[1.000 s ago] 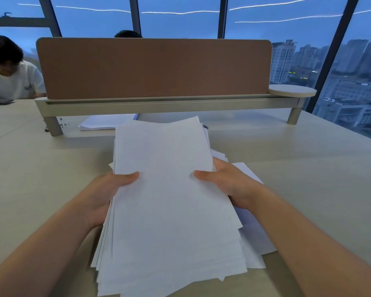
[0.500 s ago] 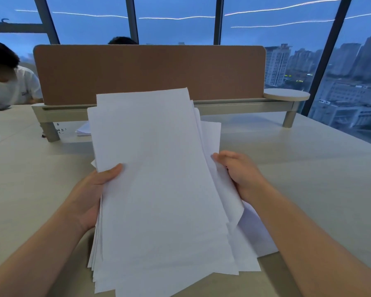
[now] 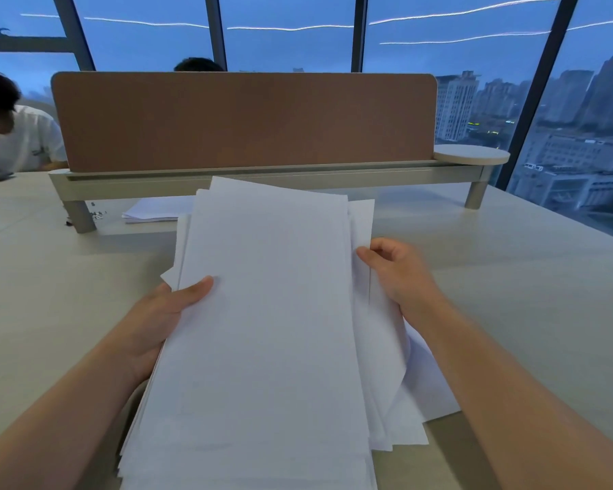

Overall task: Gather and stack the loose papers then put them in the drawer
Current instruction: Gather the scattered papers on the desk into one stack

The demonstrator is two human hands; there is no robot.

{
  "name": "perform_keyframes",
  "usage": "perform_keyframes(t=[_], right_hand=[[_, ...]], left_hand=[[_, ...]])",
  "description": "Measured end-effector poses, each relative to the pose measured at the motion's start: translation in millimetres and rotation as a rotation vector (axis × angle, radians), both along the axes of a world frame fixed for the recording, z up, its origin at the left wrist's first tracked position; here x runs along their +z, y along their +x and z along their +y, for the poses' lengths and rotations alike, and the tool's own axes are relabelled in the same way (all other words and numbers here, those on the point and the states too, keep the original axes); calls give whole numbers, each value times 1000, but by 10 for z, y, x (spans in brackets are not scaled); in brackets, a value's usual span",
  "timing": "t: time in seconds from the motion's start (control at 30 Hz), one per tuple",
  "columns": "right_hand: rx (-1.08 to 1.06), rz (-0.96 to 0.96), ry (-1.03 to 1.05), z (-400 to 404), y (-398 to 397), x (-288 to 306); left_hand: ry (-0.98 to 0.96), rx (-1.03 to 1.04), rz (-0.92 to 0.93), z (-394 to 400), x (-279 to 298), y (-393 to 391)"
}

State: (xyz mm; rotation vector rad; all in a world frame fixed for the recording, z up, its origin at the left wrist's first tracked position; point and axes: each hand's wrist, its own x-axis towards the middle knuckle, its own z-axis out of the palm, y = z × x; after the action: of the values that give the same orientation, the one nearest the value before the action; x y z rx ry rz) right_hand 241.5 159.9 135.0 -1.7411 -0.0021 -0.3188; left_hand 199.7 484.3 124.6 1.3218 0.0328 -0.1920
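Note:
A thick, uneven stack of white papers (image 3: pixel 266 323) is tilted up off the pale desk (image 3: pixel 510 277) in front of me. My left hand (image 3: pixel 163 313) grips its left edge, thumb on top of the top sheet. My right hand (image 3: pixel 400 274) holds the right edge with curled fingers, where several sheets stick out sideways. One sheet (image 3: pixel 429 387) lies flat on the desk under my right forearm. No drawer is in view.
A brown divider panel (image 3: pixel 245 122) on a grey rail crosses the desk behind the stack. A second small pile of paper (image 3: pixel 156 210) lies under the rail at the left. A person in a white shirt (image 3: pixel 11 136) sits at far left. Windows stand behind.
The stack was lifted from lying flat to tilted up, and its far edge has now dropped lower again. My right hand shifted from thumb on top to gripping the right edge.

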Motion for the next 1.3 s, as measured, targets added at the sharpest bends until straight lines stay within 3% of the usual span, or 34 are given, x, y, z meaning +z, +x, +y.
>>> perform_keyframes(t=[0.27,0.47,0.67,0.83,1.13,1.23,1.3], right_hand=[[-2,26,-36,-72,54,3],[-28,-66,-255,-48,-8,70],[228,281,231,82,-71,77],[343,346,135,176,-96,5],[461,357,395,243,-100,-72],[383,263,254,227,-86,-38],[202,125,-61,152,-45,-35]], left_hand=[[18,21,0,-18,3,-22],[14,34,-13,-57,4,-40],[49,79,-32,-38,22,-49],[17,55,-2,-63,49,-59],[15,13,63,-86,50,-85],[47,50,37,-101,60,-90],[64,95,24,-99,71,-95]])
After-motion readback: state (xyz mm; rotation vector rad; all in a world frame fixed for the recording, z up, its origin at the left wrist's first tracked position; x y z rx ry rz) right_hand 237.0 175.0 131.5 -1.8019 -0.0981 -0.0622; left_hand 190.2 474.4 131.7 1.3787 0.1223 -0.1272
